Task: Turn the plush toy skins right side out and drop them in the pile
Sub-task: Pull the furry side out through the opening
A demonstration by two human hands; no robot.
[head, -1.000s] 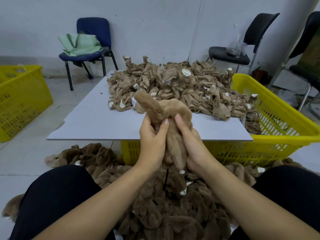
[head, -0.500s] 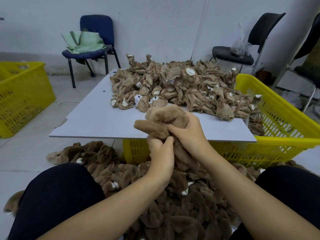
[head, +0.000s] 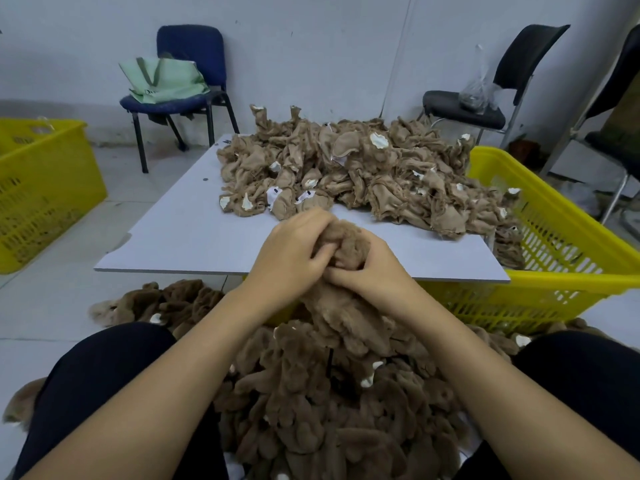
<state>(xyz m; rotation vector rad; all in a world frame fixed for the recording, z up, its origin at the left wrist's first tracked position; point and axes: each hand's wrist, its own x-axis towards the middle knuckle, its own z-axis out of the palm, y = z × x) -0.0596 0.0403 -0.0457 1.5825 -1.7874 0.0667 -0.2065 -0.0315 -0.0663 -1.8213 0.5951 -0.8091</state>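
Nearest: big pile of finished skins (head: 329, 410) lies fur-side out between the knees on the floor, so a good share of the job looks done. Just above it, both hands work one plush skin (head: 341, 251) at the near edge of the tabletop (head: 194, 237). Left hand (head: 292, 258) has its fingers curled over the top of the skin; right hand (head: 372, 271) pinches the furry bunch from the other side. Fur is showing on what is visible, so it is probably almost turned, though the hands hide most of it. Not yet dropped.

Left to do: a large heap of inside-out skins (head: 363, 178) at the far side of the tabletop, pale backing out, spilling toward the yellow basket (head: 568, 244) on the right. Nothing blocks the drop into the pile.

Farther off: second yellow basket (head: 41, 188) at left, blue chair (head: 187, 81) with a green bag (head: 162, 77), black chair (head: 498, 84) holding a plastic bag.
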